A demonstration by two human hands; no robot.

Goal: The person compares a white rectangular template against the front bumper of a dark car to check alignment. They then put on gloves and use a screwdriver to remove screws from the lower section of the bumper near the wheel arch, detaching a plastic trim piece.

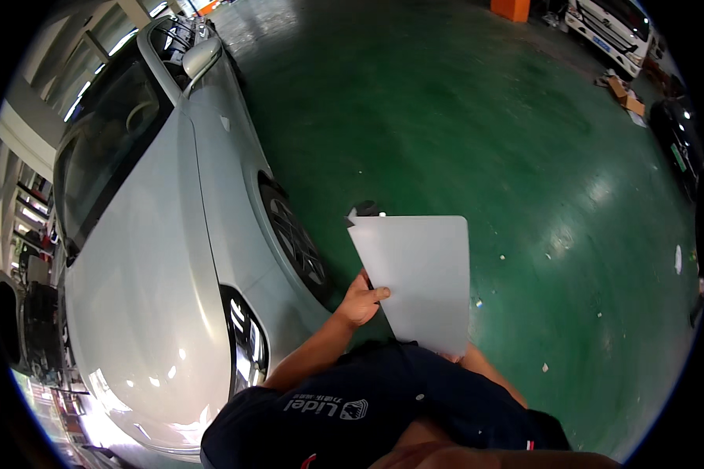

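Observation:
A flat light-grey panel (422, 273) with rounded corners is held out in front of my body. At its left edge, my left hand (360, 302) is closed on it, the thumb lying on the upper face and the other fingers mostly out of sight. My right hand (451, 357) shows only as a sliver by the panel's near edge, and its fingers are hidden. Past the panel's far left corner, which looks dark and notched, is a small dark object (365, 209) whose kind I cannot make out.
A silver car (149, 266) stands close on my left, its front wheel (293, 234) and headlight beside my left arm. Green floor (555, 258) with scattered debris stretches right. Farther off are a white truck (610, 35), a cardboard box (626, 98) and a black car (677, 148).

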